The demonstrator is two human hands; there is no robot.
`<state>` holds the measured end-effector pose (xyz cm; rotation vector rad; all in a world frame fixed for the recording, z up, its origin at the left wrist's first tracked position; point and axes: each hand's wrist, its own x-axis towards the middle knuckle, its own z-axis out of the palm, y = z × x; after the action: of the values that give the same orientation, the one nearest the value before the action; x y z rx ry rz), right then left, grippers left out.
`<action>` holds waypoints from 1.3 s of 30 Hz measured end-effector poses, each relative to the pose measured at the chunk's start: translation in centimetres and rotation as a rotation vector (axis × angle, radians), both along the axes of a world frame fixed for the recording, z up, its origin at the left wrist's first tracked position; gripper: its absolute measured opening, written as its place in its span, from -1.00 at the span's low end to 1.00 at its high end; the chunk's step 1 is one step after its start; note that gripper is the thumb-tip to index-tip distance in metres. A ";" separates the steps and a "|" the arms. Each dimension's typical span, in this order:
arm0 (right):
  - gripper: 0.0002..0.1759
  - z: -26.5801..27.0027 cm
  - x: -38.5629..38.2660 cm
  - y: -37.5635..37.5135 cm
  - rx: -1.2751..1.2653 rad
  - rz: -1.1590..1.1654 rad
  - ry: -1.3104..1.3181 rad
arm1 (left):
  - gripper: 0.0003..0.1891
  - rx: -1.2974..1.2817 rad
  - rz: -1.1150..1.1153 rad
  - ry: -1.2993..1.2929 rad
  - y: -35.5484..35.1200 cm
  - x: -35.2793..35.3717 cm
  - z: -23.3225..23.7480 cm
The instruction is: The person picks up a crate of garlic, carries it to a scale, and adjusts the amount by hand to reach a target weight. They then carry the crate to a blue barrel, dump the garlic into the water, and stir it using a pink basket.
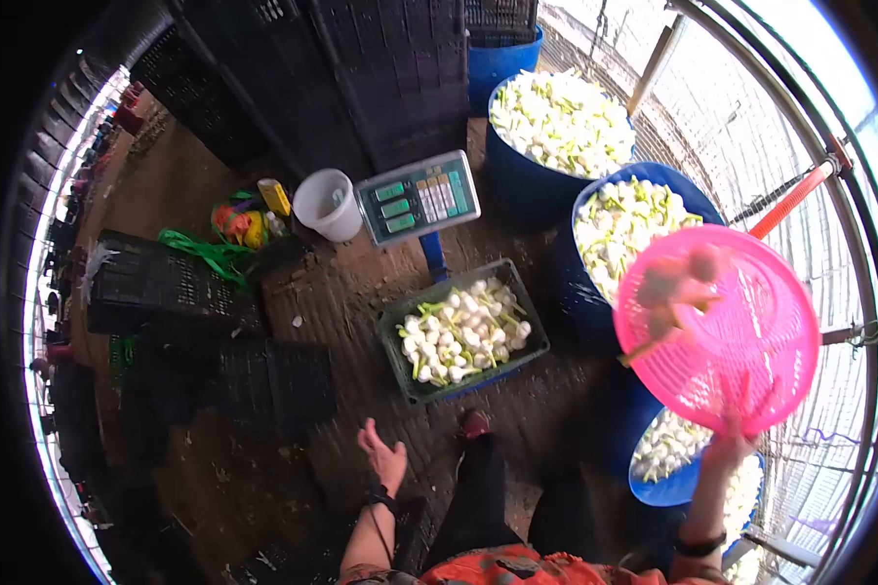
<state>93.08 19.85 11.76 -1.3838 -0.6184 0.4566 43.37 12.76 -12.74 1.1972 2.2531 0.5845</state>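
Note:
My right hand (pixel 730 450) grips the near rim of a round pink plastic basket (pixel 780 380), tilted up over the blue barrels. Inside the basket are a few blurred bulbs with stems (pixel 668 292), too smeared to make out well. Empty, with fingers apart, my left hand (pixel 384 456) hangs in front of me. Beyond it, a dark green crate (pixel 410 395) of white garlic bulbs (pixel 463 331) with short green stems sits below the display of a digital scale (pixel 418 198).
Blue barrels (pixel 527 190) heaped with garlic bulbs line the right side. A white bucket (pixel 328 205) stands beside the scale display. Tall stacks of black crates (pixel 390 78) rise behind. More black crates (pixel 166 283) and a green strap (pixel 205 252) are at left.

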 end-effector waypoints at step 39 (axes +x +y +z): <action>-0.28 -24.6 9.0 34.1 -0.294 -0.634 0.151 | -0.44 0.373 -0.576 -0.362 42.5 34.8 0.4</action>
<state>102.08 53.94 -12.81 -1.7127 0.0324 0.1362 78.21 55.28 -12.37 1.6743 1.4409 0.9152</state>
